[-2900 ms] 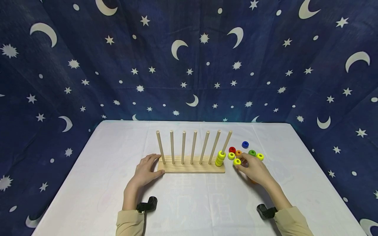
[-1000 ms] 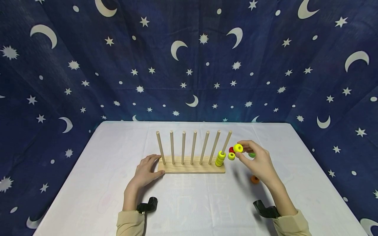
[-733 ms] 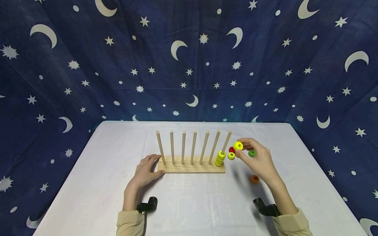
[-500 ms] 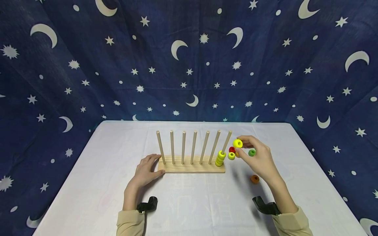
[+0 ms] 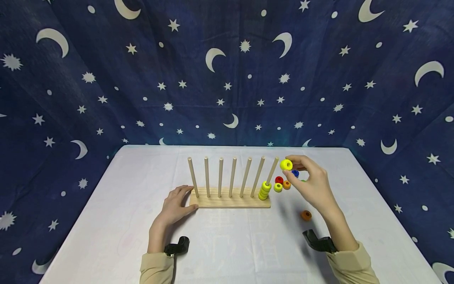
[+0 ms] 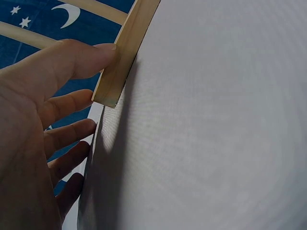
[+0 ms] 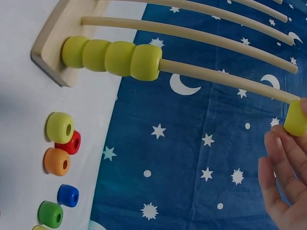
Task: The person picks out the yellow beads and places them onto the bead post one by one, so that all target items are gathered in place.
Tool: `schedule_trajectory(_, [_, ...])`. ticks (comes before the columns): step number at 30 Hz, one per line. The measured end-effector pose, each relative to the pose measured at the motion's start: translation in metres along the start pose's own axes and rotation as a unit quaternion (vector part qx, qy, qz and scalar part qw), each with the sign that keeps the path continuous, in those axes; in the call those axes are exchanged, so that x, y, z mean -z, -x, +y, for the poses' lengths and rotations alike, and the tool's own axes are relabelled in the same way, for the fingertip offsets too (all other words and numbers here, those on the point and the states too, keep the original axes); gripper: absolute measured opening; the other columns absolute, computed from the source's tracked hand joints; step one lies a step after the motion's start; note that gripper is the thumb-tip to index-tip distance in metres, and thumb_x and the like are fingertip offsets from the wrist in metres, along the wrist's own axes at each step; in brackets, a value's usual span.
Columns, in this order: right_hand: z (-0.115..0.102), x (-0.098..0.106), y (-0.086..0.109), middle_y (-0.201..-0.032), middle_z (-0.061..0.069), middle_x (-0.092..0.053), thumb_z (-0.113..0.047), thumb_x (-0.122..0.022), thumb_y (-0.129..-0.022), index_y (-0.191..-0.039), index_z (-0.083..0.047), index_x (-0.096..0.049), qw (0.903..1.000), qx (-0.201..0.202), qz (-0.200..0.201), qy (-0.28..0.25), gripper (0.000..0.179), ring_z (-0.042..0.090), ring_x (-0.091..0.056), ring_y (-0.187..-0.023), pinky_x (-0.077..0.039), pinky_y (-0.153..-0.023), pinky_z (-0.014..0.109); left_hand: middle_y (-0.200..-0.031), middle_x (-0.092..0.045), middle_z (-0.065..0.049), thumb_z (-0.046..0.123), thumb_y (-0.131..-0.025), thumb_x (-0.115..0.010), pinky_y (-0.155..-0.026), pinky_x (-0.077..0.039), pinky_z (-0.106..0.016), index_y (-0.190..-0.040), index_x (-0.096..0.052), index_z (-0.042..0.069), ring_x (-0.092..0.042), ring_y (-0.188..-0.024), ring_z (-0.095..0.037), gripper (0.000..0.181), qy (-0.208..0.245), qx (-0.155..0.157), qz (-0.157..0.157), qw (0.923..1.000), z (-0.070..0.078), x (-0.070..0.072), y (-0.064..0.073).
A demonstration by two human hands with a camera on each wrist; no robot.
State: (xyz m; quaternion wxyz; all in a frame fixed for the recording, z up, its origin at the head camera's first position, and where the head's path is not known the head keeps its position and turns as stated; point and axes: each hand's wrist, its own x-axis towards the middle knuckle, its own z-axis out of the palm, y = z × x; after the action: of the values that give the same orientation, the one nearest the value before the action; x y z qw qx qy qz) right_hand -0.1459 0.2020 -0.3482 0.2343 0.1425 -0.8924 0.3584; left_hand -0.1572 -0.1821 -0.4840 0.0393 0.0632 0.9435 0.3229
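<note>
A wooden rack [image 5: 227, 202] with a row of upright pegs stands mid-table. Several yellow beads [image 5: 264, 191] are stacked at the bottom of its rightmost peg [image 5: 272, 171]. My left hand [image 5: 173, 205] holds the rack's left end, thumb at the front corner and fingertips at the back one; in the left wrist view the thumb [image 6: 86, 58] lies against the wood. Raised above the table, my right hand [image 5: 312, 185] pinches another yellow bead [image 5: 286, 164] between thumb and fingers. The right wrist view has that bead [image 7: 296, 119] right at the tip of the rightmost peg.
Loose beads lie right of the rack: red [image 5: 279, 180], yellow [image 5: 278, 187], orange [image 5: 286, 184], blue [image 5: 295, 173] and green [image 7: 50, 214], the last mostly behind my right hand in the head view. A darker orange bead [image 5: 306, 215] sits nearer the front.
My right hand has picked up a yellow bead from the table and raised it toward the rightmost peg's top. Beads it covered show again. The left hand stays on the rack.
</note>
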Motion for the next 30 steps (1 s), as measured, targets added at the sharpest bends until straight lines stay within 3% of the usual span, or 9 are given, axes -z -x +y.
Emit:
schedule_trajectory(5, [-0.002,0.0,-0.003,-0.104,0.005,-0.069,-0.006,-0.074,-0.081,-0.116,-0.008,-0.064,0.9996,0.016,0.019,-0.01,0.036,0.011,-0.059,-0.088,-0.042,-0.082,0.011,-0.148,-0.04,-0.017,0.034,-0.082,-0.071,-0.106,-0.028,-0.065,-0.14,-0.047,0.013,-0.032,-0.138,-0.042,0.066,-0.003,-0.001,0.0,1.0,0.0,0.0,0.0])
schedule_trajectory(12, [-0.005,-0.002,-0.008,-0.102,0.005,-0.069,-0.007,-0.074,-0.081,-0.117,-0.008,-0.064,0.9993,0.016,0.033,-0.01,0.037,0.004,-0.055,-0.089,-0.041,-0.082,0.009,-0.148,-0.04,-0.018,0.034,-0.082,-0.071,-0.107,-0.028,-0.065,-0.14,-0.047,0.012,-0.032,-0.138,-0.042,0.066,-0.004,0.001,0.0,1.0,0.001,0.001,0.0])
schedule_trajectory(30, [-0.013,-0.008,-0.016,-0.105,0.006,-0.069,-0.012,-0.072,-0.085,-0.12,-0.011,-0.064,0.9991,0.0,0.024,-0.034,0.035,0.012,-0.057,-0.09,-0.042,-0.083,0.01,-0.148,-0.04,-0.018,0.034,-0.082,-0.071,-0.106,-0.028,-0.065,-0.14,-0.047,0.012,-0.032,-0.138,-0.043,0.066,-0.002,0.001,0.002,1.0,0.001,0.001,0.001])
